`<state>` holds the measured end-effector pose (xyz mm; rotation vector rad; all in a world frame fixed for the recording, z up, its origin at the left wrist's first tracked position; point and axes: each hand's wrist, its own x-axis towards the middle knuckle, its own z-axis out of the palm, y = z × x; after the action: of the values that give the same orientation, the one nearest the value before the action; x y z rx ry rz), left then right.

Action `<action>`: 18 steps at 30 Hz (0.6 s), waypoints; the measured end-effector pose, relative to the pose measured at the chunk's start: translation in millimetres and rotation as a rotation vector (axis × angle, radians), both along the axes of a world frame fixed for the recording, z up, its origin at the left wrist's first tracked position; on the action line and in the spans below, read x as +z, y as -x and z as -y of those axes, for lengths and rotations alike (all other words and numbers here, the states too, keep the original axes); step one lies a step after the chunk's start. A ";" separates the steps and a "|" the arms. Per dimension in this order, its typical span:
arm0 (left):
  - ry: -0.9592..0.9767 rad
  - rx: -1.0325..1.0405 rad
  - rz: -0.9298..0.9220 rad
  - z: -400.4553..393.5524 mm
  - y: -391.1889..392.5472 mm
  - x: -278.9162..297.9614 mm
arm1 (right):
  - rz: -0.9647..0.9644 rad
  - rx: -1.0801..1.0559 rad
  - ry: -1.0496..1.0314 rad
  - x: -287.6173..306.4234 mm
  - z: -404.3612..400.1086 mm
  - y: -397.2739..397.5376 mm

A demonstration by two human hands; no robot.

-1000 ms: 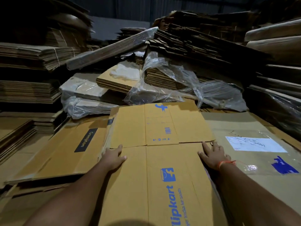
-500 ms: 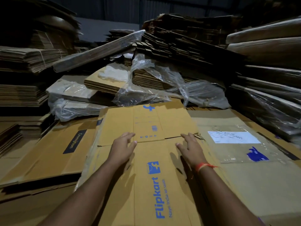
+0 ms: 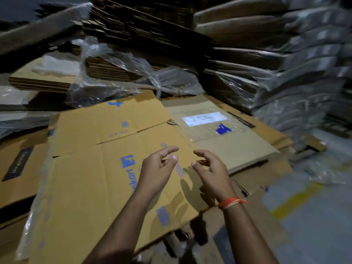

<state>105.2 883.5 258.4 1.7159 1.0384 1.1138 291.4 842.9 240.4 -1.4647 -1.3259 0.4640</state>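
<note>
Your left hand [image 3: 158, 168] and your right hand [image 3: 211, 172] are hanging side by side in the middle of the frame, a little apart. Both are holding nothing. Their fingers are bending loosely, and each thumb and first finger is pointing at the other hand. An orange thread [image 3: 230, 202] is sitting on your right wrist.

Both hands are floating just over the box [image 3: 91, 183], not touching it. Their shadows are falling on it. The box is lying flat and is filling the middle and lower left of the frame. Blue print is showing on it beside your left hand. Its right edge is running under your right hand.

It looks like you are getting ready to take hold of the box. Your hands are sitting too close together for such a big sheet. Try moving them wide apart, one to each side edge. Be sliding your fingers under the edge while your thumbs are pressing on top. That way the sheet is not flopping or folding at its creases.

A pale box [image 3: 234, 147] with a white label [image 3: 204, 118] is lying just right of it, so be careful you are lifting only one. Clear plastic [image 3: 114, 79] is bunching up above, and tall stacks [image 3: 285, 73] are filling the upper right. Bare floor [image 3: 314, 216] is showing at the lower right, so watch where you are stepping.
</note>
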 end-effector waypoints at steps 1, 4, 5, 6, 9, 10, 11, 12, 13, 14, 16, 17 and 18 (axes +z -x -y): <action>0.010 -0.051 0.007 9.0 -7.1 -3.4 | 0.009 -0.028 0.006 -3.2 17.4 -4.8; 0.035 -0.203 0.009 34.8 -25.4 -14.3 | 0.042 -0.125 0.023 -15.8 70.0 -11.5; 0.043 -0.257 -0.001 42.7 -30.6 -17.8 | 0.045 -0.157 0.033 -20.3 87.3 -10.4; 0.045 -0.318 -0.014 49.8 -35.2 -21.9 | 0.048 -0.193 0.046 -25.3 104.8 -8.5; -0.002 -0.531 -0.101 69.5 -43.3 -36.6 | 0.076 -0.346 0.102 -43.3 158.9 4.9; -0.030 -0.610 -0.147 76.2 -42.8 -43.4 | 0.077 -0.407 0.127 -50.0 177.2 12.5; -0.058 -0.693 -0.197 84.2 -40.3 -48.8 | 0.069 -0.474 0.153 -56.5 196.1 22.4; -0.077 -0.777 -0.247 93.8 -36.1 -54.8 | 0.049 -0.547 0.182 -64.5 216.5 34.6; -0.083 -0.860 -0.296 103.7 -30.8 -62.1 | 0.022 -0.617 0.208 -72.7 237.2 49.4; -0.082 -0.941 -0.347 113.9 -23.9 -70.2 | -0.011 -0.679 0.234 -81.0 257.8 66.8; -0.065 -1.097 -0.431 139.5 -9.7 -90.5 | -0.086 -0.784 0.294 -100.1 301.5 106.7; -0.041 -1.177 -0.462 154.6 -3.2 -103.3 | -0.124 -0.832 0.330 -109.7 324.4 128.2; -0.018 -1.262 -0.496 172.1 3.4 -116.7 | -0.159 -0.885 0.363 -118.4 348.7 150.1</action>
<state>101.8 711.4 141.8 2.1407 0.0347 -0.1181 141.3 494.2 122.0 -2.0832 -0.3803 0.2215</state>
